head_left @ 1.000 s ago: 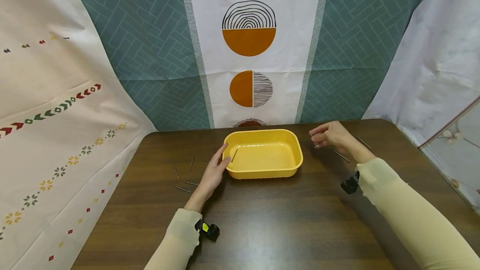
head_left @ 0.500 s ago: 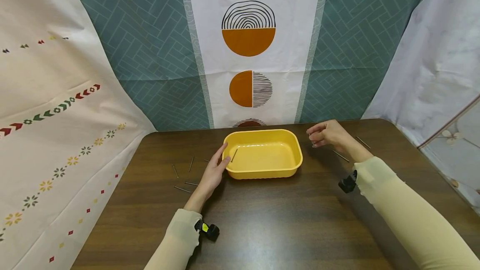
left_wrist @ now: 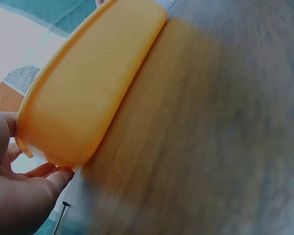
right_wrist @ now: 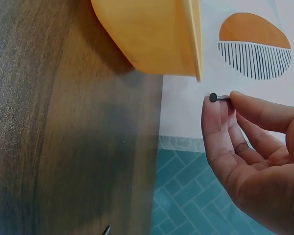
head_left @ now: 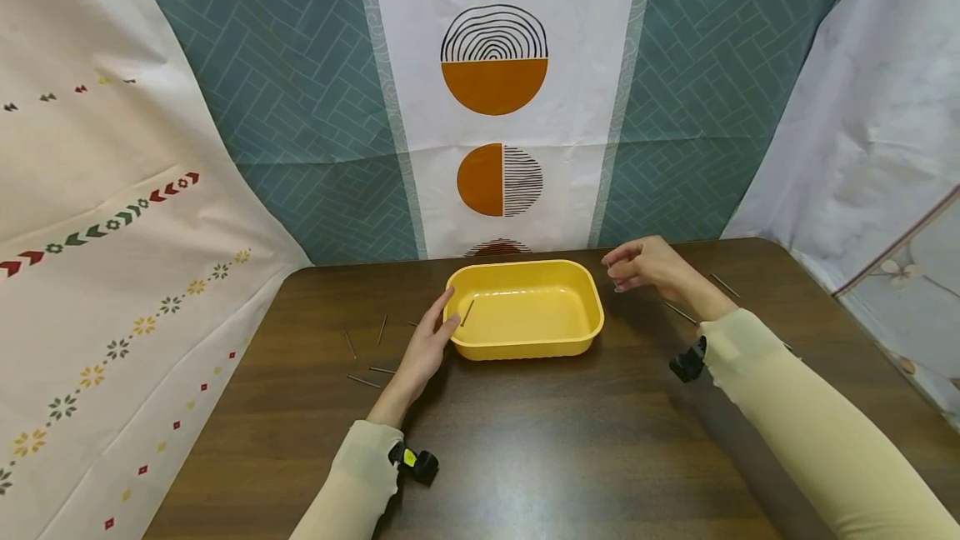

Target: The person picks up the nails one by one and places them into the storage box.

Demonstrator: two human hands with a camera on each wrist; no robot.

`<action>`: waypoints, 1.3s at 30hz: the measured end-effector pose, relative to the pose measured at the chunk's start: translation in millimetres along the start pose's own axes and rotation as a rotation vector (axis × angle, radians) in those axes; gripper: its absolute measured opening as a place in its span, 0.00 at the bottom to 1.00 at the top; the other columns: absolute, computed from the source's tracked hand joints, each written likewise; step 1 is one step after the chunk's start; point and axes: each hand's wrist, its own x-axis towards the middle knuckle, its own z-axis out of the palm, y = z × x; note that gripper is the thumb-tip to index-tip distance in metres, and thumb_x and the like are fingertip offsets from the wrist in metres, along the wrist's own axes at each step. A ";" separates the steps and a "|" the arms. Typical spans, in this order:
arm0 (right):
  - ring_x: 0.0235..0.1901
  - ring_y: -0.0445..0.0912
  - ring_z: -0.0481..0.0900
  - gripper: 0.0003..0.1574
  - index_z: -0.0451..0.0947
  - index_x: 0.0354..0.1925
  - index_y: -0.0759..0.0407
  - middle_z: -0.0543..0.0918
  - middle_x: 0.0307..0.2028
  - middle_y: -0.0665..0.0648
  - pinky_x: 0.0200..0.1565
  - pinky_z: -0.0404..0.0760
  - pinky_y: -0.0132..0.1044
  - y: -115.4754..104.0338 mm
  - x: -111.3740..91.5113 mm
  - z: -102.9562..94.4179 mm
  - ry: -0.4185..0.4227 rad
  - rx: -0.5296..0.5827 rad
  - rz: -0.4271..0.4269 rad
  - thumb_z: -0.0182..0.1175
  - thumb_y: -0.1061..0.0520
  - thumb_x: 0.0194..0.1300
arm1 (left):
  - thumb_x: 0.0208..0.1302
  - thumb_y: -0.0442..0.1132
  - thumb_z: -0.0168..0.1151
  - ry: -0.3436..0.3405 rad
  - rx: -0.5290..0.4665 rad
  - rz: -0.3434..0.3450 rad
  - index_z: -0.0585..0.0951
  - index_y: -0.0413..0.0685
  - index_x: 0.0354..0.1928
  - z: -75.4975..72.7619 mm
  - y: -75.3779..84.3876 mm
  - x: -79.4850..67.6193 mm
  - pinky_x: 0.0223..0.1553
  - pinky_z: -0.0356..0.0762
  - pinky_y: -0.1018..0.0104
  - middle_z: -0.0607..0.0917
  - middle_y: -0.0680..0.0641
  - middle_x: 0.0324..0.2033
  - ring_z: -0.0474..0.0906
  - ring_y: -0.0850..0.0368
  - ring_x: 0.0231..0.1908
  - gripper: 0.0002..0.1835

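Here, nail (right_wrist: 213,97) in right hand's (head_left: 651,263) pinch, yellow tray's (head_left: 525,351) end in left hand's (head_left: 427,343) grip.

Left hand (left_wrist: 22,191) at lower left of frame, holding end of yellow basin (left_wrist: 95,73), fingertips touching lower corner. Basin slanting from lower left to top centre, smooth outer wall facing camera. Nail (left_wrist: 61,215) below hand at bottom left, flat head uppermost, shaft cut off by lower edge. Brown wooden table (left_wrist: 201,122) across centre and right, blurred. Pale cloth (left_wrist: 19,34) upper left: teal band, striped shape.
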 end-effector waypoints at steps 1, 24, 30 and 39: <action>0.33 0.49 0.85 0.24 0.74 0.60 0.81 0.85 0.43 0.59 0.44 0.89 0.41 -0.5 -0.2 0.5 -0.003 -0.006 0.001 0.63 0.68 0.70 | 0.83 0.41 0.50 0.000 0.000 0.001 0.58 0.51 0.82 0.0 -0.2 -0.3 0.78 0.48 0.43 0.54 0.43 0.82 0.46 0.42 0.81 0.31; 0.34 0.48 0.84 0.25 0.73 0.61 0.82 0.83 0.50 0.70 0.44 0.89 0.42 -15.3 7.5 16.2 -0.033 0.020 -0.002 0.62 0.68 0.70 | 0.83 0.42 0.50 -0.010 -0.019 0.010 0.58 0.50 0.82 -0.4 0.1 -0.7 0.78 0.49 0.43 0.54 0.42 0.82 0.47 0.42 0.80 0.31; 0.35 0.48 0.86 0.24 0.74 0.61 0.80 0.83 0.51 0.73 0.45 0.89 0.43 -19.1 11.0 22.2 -0.031 0.000 0.023 0.62 0.67 0.71 | 0.83 0.42 0.50 -0.013 -0.035 0.014 0.57 0.49 0.82 -0.3 0.8 -0.8 0.78 0.48 0.43 0.53 0.41 0.82 0.46 0.42 0.81 0.31; 0.33 0.48 0.86 0.24 0.74 0.60 0.81 0.86 0.43 0.68 0.46 0.89 0.44 -24.2 16.6 34.0 -0.059 -0.001 0.035 0.61 0.68 0.72 | 0.83 0.42 0.49 -0.010 -0.019 -0.002 0.57 0.52 0.83 -0.8 0.0 0.2 0.78 0.49 0.43 0.53 0.43 0.82 0.46 0.42 0.81 0.31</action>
